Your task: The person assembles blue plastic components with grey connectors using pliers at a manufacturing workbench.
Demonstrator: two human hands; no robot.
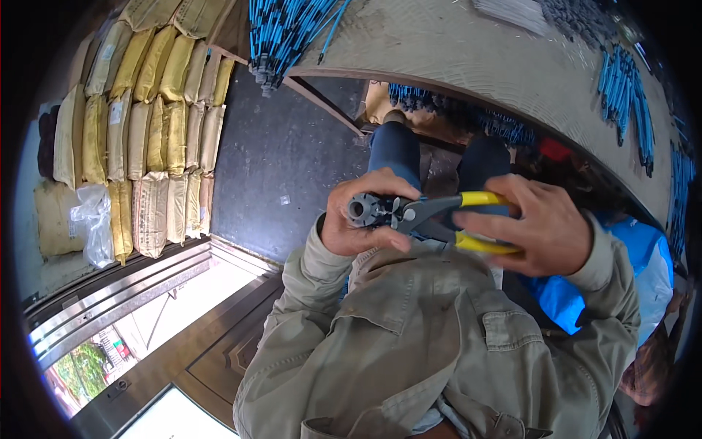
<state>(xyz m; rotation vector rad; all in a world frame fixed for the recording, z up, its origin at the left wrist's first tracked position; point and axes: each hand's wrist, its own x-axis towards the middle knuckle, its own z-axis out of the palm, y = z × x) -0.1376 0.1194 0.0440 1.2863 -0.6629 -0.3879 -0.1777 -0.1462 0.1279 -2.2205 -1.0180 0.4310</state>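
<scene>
My left hand (341, 233) is closed round a dark grey plastic connector (357, 211), whose round, hollow end points to the left. In my right hand (547, 228) is a pair of pliers (439, 209) with yellow grips, the two handles spread apart. The jaws meet the connector's right side, between my left thumb and fingers. Small pale metal pieces show at that spot, too small to name. Both hands are in front of my jacket, above my lap. My right fingers are slightly blurred.
A worktable (439, 40) curves across the far side, bearing a bundle of blue cables (281, 36) with grey ends and more cables (625, 102) at the right. Stacked sacks (150, 139) stand left, above dark floor (285, 168). A blue-and-white bag (643, 249) lies near my right elbow.
</scene>
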